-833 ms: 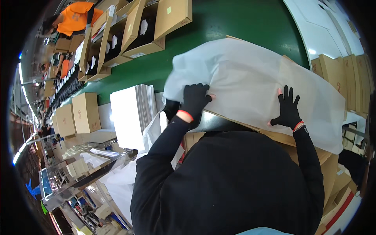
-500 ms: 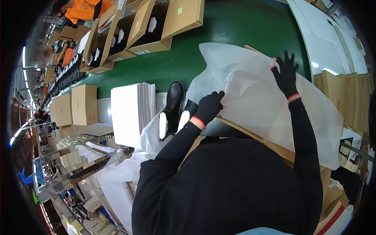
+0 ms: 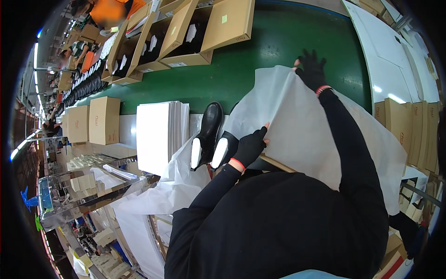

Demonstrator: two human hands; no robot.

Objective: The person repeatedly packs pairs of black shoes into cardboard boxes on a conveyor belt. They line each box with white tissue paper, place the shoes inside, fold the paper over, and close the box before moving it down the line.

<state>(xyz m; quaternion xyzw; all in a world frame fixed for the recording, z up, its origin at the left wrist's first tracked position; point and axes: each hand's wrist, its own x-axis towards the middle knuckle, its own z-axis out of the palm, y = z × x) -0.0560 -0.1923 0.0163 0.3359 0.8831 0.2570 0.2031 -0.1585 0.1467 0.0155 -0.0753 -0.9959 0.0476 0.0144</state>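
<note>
The person holds a large sheet of white paper (image 3: 302, 135) with both gloved hands. The right hand (image 3: 311, 69) is stretched far forward at the sheet's top edge, out over the green belt (image 3: 260, 60); its fingers are spread and seem to grip that edge, though how firmly cannot be told. The left hand (image 3: 249, 148) sits close to the body at the sheet's near left edge, fingers curled and pinching the paper, with a bare fingertip showing on its surface. The sheet therefore runs away from the person, its long axis from the left hand up and right to the right hand, and it drapes over a brown box (image 3: 274, 162) whose rim peeks out just under the left hand. Two black boots (image 3: 208, 135) lie just left of the left hand, toes pointing away, the nearer one touching the glove. That hand is much the closer to them. A stack of white sheets (image 3: 158, 135) stands further left.
</note>
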